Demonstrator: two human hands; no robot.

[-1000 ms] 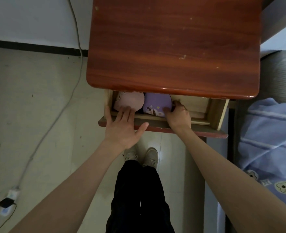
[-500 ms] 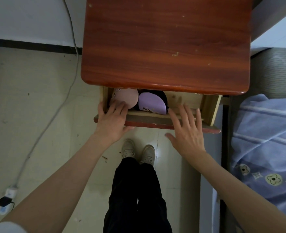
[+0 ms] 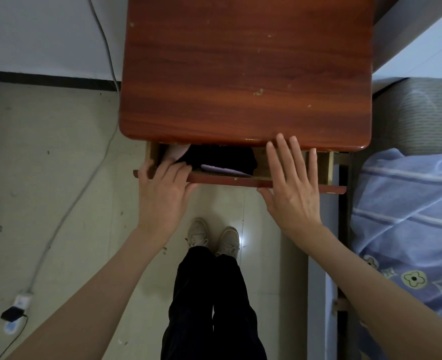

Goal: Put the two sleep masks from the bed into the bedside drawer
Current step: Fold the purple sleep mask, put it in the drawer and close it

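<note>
The drawer (image 3: 230,180) of the reddish wooden bedside table (image 3: 246,71) stands only a little way out. Inside it, a pink sleep mask (image 3: 177,151) shows at the left and a sliver of the purple sleep mask (image 3: 221,168) shows beside it; most of both is hidden in shadow under the tabletop. My left hand (image 3: 162,196) rests on the drawer's front at its left end, fingers over the edge. My right hand (image 3: 291,183) lies flat with spread fingers against the drawer's front at the right, holding nothing.
The bed with a blue striped, flower-printed cover (image 3: 409,216) lies at the right. A white cable (image 3: 84,183) runs down the floor to a power strip (image 3: 15,311) at the lower left. My legs and shoes (image 3: 212,236) stand just below the drawer.
The drawer has slid further in, so less of the two masks shows. My right hand left the inside of the drawer and now lies flat on its front.
</note>
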